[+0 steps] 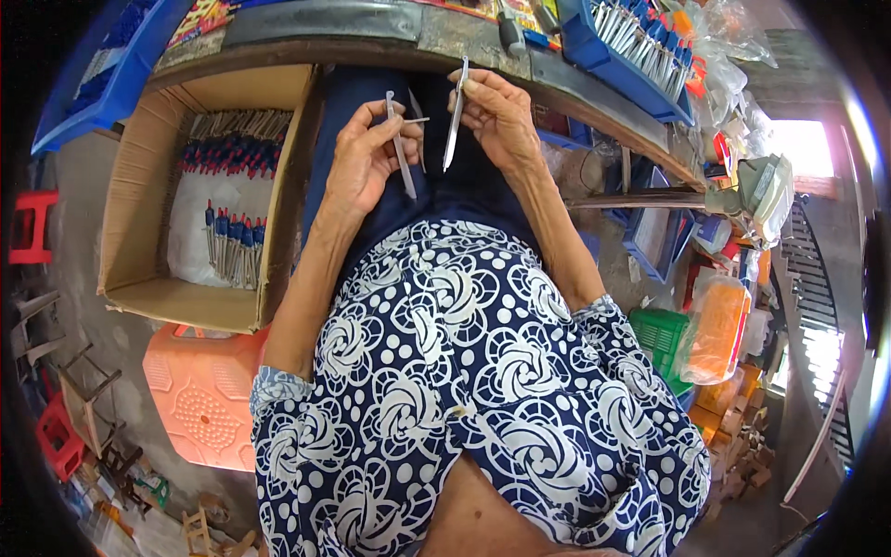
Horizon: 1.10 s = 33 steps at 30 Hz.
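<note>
Over my lap, my left hand (361, 160) is closed on a slim silvery strip (403, 160) with a small rounded end at the top. A thin pale piece (417, 120) sticks out sideways by its fingers; I cannot tell whether it is separate. My right hand (502, 119) pinches a second narrow silvery strip (454, 133) near its top, its tapered end pointing down. The two strips are apart. To the left of my left arm stands an open cardboard box (139, 218) with several rows of metal pieces (234, 243) that have blue parts and red tips.
A workbench edge (325, 45) runs across the far side. Blue bins stand at its left (116, 110) and right (673, 110), the right one full of blue-and-silver pieces. A pink stool (200, 395) is below the box. A green crate (661, 339) stands to the right.
</note>
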Motion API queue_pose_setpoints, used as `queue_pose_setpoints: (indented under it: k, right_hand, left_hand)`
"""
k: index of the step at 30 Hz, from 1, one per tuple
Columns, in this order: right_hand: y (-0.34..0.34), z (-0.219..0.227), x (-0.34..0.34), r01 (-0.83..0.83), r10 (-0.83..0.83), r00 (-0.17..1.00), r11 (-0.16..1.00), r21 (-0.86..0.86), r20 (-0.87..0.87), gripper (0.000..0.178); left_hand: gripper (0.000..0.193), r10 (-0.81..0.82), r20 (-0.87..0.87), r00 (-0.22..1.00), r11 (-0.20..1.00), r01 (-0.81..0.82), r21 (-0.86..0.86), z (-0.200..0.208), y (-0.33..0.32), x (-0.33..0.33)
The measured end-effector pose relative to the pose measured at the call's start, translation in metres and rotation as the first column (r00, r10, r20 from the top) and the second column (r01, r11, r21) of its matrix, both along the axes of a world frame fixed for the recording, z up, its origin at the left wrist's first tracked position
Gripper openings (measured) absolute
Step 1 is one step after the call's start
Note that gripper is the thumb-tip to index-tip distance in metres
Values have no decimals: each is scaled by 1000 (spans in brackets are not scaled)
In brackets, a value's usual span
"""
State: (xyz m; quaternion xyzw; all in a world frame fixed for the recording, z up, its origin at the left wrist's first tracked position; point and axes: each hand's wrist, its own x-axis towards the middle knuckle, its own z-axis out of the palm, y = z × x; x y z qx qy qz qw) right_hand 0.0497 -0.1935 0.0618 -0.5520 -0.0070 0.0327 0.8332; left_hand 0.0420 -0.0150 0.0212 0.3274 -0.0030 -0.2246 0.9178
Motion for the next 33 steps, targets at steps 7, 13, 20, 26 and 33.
queue_pose_setpoints:
  k: [7,13,20,26,33]
  right_hand:
    - [4,3,15,-129,133,991,955,265,5,25]
    - [6,-4,32,-179,168,984,916,359,60,25]
    - [9,11,48,-89,86,996,948,304,23,20]
    - [5,14,65,22,-10,999,966,259,-47,17]
    - [0,11,76,122,-86,986,954,272,-140,13]
  left_hand:
    - [17,-83,43,996,992,79,97,40,-11,9]
    - [14,-169,62,984,970,155,187,50,-16,16]
    - [9,5,113,994,916,-50,397,64,-24,34]
    - [11,90,214,973,827,-193,528,75,-40,49]
    - [12,89,161,983,826,-163,539,75,-46,64]
